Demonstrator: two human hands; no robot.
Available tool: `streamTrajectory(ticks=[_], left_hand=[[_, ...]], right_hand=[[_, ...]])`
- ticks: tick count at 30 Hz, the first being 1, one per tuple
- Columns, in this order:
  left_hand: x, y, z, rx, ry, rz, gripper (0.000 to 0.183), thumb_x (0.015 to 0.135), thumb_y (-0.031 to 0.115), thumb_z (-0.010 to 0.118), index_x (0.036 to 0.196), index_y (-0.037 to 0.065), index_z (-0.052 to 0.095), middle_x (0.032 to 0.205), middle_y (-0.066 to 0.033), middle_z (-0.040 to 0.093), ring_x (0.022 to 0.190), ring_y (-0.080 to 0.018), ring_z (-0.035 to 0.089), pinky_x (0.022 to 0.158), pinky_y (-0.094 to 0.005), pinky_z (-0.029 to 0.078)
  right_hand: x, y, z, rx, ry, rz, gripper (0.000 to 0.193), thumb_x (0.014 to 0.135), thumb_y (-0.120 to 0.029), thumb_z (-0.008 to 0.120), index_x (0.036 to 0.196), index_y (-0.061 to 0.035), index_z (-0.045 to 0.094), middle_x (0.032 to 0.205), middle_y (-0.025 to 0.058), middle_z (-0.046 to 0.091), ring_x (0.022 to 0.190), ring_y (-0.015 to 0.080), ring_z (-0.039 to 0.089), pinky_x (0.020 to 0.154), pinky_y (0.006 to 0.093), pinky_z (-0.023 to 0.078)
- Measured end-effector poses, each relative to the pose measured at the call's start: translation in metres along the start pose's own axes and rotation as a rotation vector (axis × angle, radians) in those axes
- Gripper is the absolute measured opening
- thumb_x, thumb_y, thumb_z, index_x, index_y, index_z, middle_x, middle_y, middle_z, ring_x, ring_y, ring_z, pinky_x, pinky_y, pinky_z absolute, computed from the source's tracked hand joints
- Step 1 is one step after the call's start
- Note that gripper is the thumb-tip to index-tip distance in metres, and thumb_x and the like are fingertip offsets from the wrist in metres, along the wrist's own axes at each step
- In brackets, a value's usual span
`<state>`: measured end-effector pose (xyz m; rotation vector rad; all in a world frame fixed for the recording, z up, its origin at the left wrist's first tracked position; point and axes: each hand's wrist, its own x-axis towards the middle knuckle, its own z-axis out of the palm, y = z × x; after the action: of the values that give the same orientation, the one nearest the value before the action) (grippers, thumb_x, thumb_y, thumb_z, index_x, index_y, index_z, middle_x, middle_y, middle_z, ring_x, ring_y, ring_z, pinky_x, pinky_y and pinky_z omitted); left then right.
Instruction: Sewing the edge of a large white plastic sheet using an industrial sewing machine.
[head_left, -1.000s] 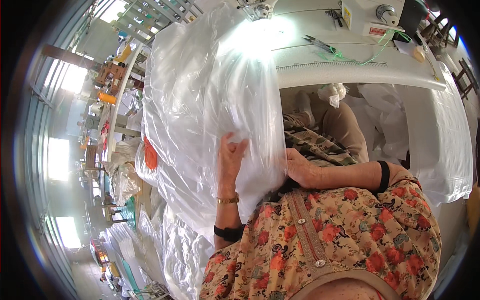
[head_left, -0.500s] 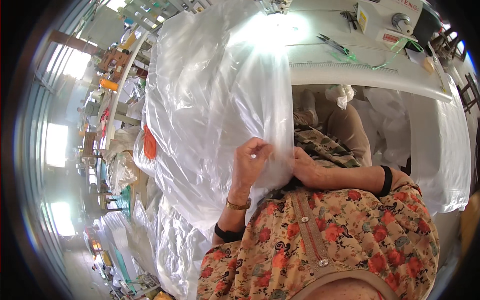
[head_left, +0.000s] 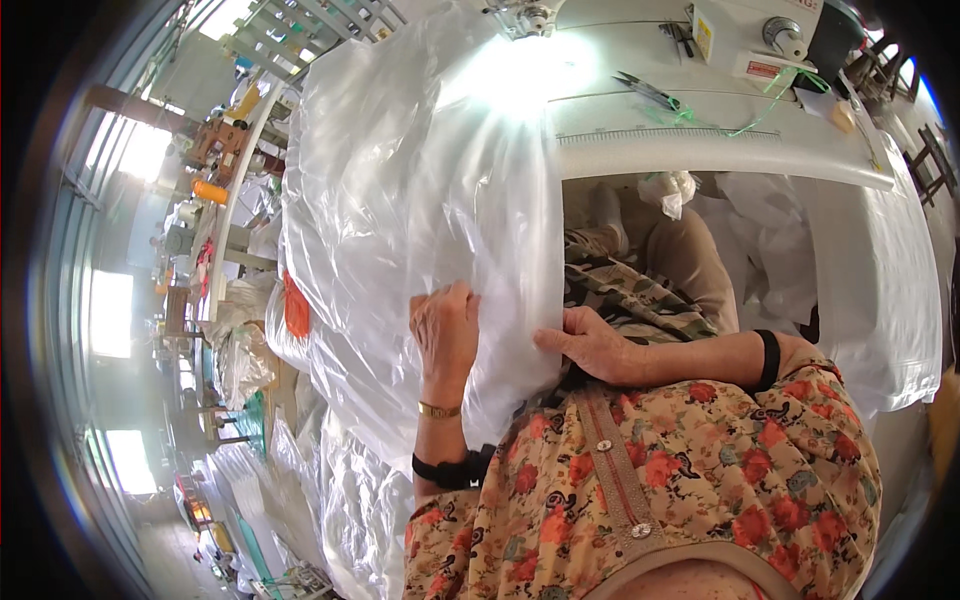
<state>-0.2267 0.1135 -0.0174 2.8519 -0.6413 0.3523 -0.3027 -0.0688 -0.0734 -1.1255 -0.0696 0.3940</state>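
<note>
I see the clear plastic sheet (head_left: 365,230) running from under the bright lamp on the white table (head_left: 700,130) down towards the person's lap. The right hand (head_left: 598,345) pinches its right-hand edge, thumb on top. The left hand (head_left: 444,325) sits over the sheet with fingers curled; through the glare I can't tell whether it grips a fold. I judge the step in hand to be handling and straightening that edge. To my mind, the next move calls for even tension, keeping the edge free of creases.

Bright windows (head_left: 111,314) line the left-hand wall (head_left: 112,395).
</note>
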Motion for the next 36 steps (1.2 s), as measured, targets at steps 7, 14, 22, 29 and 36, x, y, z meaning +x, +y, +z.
streamTrajectory(ticks=[7,14,22,29,36], left_hand=[[0.011,0.062,-0.036,-0.374,0.120,0.143,0.024,0.080,0.018,0.070,0.095,0.001,0.063,0.089,-0.0114,0.061,0.076,-0.0299,0.059,0.066,-0.0386,0.046],[-0.001,0.065,-0.011,-0.200,-0.010,0.241,0.009,0.085,0.009,0.061,0.089,0.001,0.059,0.075,-0.0119,0.057,0.068,-0.0326,0.058,0.060,-0.0396,0.046],[0.002,0.064,-0.017,-0.286,-0.125,0.294,0.003,0.087,0.003,0.056,0.088,0.001,0.058,0.078,-0.0144,0.057,0.069,-0.0348,0.058,0.058,-0.0402,0.045],[-0.002,0.061,-0.019,-0.526,-0.127,0.199,0.009,0.089,0.008,0.061,0.091,-0.001,0.060,0.074,-0.0125,0.055,0.058,-0.0252,0.054,0.054,-0.0330,0.043],[-0.018,0.048,-0.011,-0.763,-0.067,-0.046,0.014,0.088,0.002,0.061,0.101,-0.002,0.064,0.074,-0.0060,0.058,0.053,-0.0092,0.047,0.049,-0.0256,0.039]], right_hand=[[0.000,0.006,-0.007,-0.085,-0.028,-0.006,0.023,0.092,-0.017,0.053,0.086,0.0032,0.062,0.073,0.0010,0.059,0.066,0.0070,0.052,0.059,0.0265,0.045],[-0.003,0.007,-0.004,-0.299,0.029,-0.103,0.022,0.091,-0.016,0.054,0.086,0.0058,0.058,0.067,0.0048,0.054,0.064,0.0096,0.050,0.058,0.0317,0.044],[-0.015,-0.006,0.008,-0.628,0.042,-0.307,0.019,0.089,-0.015,0.054,0.087,0.0036,0.052,0.070,0.0216,0.059,0.065,0.0368,0.060,0.061,0.0423,0.046],[-0.019,-0.019,0.006,-1.012,-0.127,-0.304,0.020,0.089,-0.019,0.054,0.084,0.0007,0.054,0.065,0.0188,0.058,0.064,0.0377,0.061,0.063,0.0456,0.049],[0.021,-0.072,-0.034,-1.401,-0.398,-0.576,0.006,0.082,-0.012,0.061,0.079,-0.0071,0.059,0.077,0.0104,0.059,0.074,0.0309,0.061,0.067,0.0421,0.049]])
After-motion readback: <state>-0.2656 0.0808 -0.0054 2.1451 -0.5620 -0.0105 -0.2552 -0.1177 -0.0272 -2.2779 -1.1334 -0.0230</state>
